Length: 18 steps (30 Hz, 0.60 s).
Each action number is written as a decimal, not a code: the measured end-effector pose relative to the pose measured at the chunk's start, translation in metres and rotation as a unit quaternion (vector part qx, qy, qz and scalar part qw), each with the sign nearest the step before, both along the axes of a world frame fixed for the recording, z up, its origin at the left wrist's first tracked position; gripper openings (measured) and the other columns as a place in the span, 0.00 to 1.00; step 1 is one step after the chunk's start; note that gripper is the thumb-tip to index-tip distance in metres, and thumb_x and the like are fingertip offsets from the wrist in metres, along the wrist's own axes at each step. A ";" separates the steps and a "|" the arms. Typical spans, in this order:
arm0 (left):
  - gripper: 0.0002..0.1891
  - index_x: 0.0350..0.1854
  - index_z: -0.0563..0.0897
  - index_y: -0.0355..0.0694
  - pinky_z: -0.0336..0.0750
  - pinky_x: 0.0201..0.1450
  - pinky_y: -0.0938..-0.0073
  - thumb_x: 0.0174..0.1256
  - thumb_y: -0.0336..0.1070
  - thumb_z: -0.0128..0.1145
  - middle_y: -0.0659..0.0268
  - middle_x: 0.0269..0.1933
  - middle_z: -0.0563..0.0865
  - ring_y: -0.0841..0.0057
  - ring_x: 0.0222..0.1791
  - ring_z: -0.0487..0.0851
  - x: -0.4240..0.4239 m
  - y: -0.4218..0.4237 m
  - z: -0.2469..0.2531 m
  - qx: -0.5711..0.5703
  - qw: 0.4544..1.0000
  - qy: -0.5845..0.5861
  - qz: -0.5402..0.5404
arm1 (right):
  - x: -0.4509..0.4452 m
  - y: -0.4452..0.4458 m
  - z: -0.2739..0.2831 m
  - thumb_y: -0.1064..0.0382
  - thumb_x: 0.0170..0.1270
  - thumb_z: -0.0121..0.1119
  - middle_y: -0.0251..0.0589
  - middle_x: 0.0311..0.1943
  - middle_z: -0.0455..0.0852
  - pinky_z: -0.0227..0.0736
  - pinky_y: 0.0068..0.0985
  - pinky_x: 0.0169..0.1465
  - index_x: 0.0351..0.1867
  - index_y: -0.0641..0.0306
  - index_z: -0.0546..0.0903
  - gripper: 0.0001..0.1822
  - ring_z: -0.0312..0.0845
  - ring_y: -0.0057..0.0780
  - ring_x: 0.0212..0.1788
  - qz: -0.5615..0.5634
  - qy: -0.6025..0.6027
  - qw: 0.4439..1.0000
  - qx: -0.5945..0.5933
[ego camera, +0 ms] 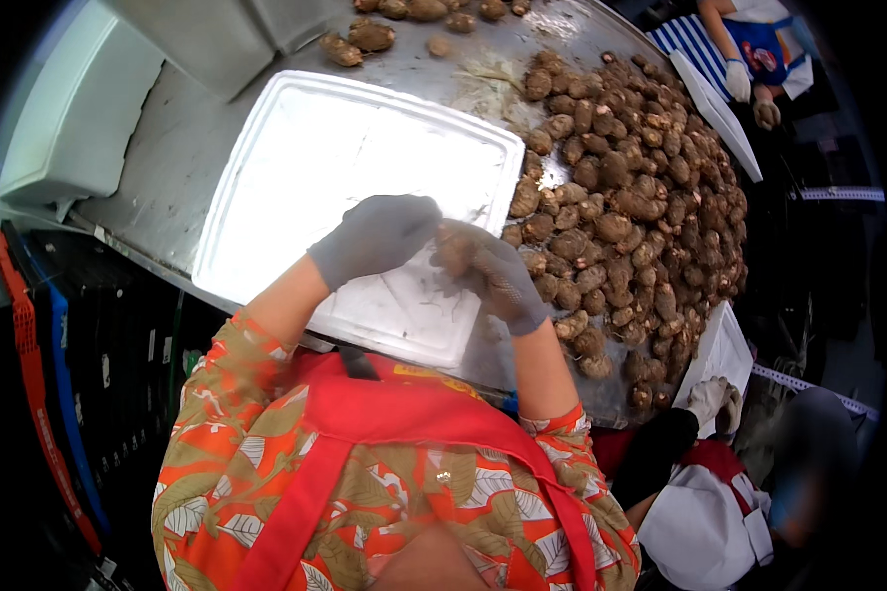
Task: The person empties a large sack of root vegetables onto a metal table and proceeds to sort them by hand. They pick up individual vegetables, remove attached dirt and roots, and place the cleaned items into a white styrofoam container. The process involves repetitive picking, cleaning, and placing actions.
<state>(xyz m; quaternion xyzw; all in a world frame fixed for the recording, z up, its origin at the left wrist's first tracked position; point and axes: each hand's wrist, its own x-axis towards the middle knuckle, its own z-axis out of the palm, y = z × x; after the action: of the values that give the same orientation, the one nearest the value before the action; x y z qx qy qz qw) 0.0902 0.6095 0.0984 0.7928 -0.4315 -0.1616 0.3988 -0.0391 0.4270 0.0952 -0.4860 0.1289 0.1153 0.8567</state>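
Both of my hands wear grey gloves and meet above a white foam lid (296, 177) lying on the metal table. My right hand (506, 284) grips a brown taro corm (454, 250), blurred by motion. Close against it on the left is my left hand (377, 235), its fingers curled with the tips by the corm. Whether that hand pinches anything is hidden. Thin dark fibres and specks of dirt lie on the foam beneath. Just right of the lid spreads a large heap of taro corms (621, 199).
More corms (369, 35) lie at the table's far side, near grey plastic bins (199, 44) and a pale foam box (81, 118). Stacked black crates (126, 318) stand at left. Gloved co-workers work by white foam pieces (715, 118) at upper right and lower right.
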 end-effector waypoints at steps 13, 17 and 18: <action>0.07 0.28 0.80 0.36 0.64 0.18 0.80 0.62 0.32 0.52 0.71 0.19 0.75 0.86 0.16 0.69 -0.004 0.005 -0.021 0.006 0.931 0.345 0.118 | 0.021 0.023 -0.005 0.64 0.63 0.64 0.46 0.51 0.81 0.76 0.32 0.57 0.62 0.59 0.80 0.24 0.80 0.40 0.52 -0.015 -0.132 0.812 -0.568; 0.07 0.28 0.79 0.37 0.62 0.16 0.80 0.63 0.32 0.52 0.70 0.17 0.73 0.84 0.13 0.68 -0.018 0.012 -0.017 0.033 0.878 0.472 0.073 | 0.030 0.007 -0.017 0.60 0.61 0.67 0.47 0.54 0.81 0.74 0.32 0.61 0.62 0.57 0.80 0.25 0.79 0.42 0.57 0.060 -0.136 0.820 -0.552; 0.08 0.28 0.78 0.37 0.63 0.16 0.80 0.65 0.33 0.51 0.69 0.17 0.73 0.84 0.13 0.68 -0.018 0.014 -0.018 0.019 0.866 0.492 0.081 | 0.034 -0.002 -0.018 0.57 0.63 0.67 0.45 0.57 0.82 0.72 0.32 0.64 0.62 0.56 0.81 0.25 0.78 0.41 0.60 0.033 -0.173 0.793 -0.583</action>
<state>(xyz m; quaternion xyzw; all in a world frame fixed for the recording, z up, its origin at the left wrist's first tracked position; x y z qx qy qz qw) 0.0717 0.6236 0.0800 0.6499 -0.1103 -0.5065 0.5558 -0.0056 0.4252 0.0773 -0.9093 0.0052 -0.0398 0.4143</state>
